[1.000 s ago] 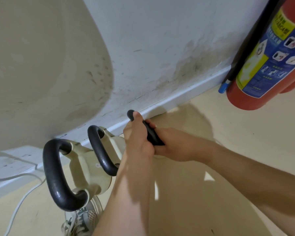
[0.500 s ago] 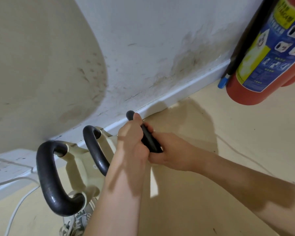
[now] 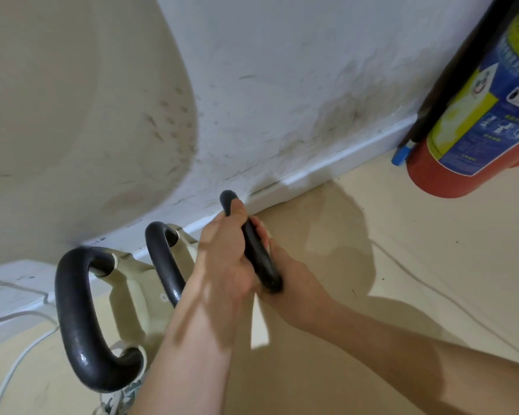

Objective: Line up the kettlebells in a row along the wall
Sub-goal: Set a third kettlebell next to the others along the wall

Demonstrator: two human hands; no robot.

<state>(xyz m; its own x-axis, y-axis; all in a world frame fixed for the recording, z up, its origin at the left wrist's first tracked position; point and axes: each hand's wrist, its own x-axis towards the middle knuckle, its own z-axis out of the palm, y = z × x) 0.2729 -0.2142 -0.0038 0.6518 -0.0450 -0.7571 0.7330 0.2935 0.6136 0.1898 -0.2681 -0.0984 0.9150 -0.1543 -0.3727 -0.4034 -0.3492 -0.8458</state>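
Three cream kettlebells with black handles stand side by side at the foot of the white wall. The left kettlebell and the middle kettlebell stand free. Both hands grip the black handle of the right kettlebell: my left hand wraps it from the left, my right hand from the right. The body of that kettlebell is hidden under my hands and forearms.
A red fire extinguisher with a blue and yellow label stands at the wall on the right. The white skirting board runs along the floor. A white cable and part of a shoe lie at the lower left.
The view has shifted slightly and my hands have edged a little toward the wall with the handle. The grip on the right kettlebell is unchanged; the other two stay put.
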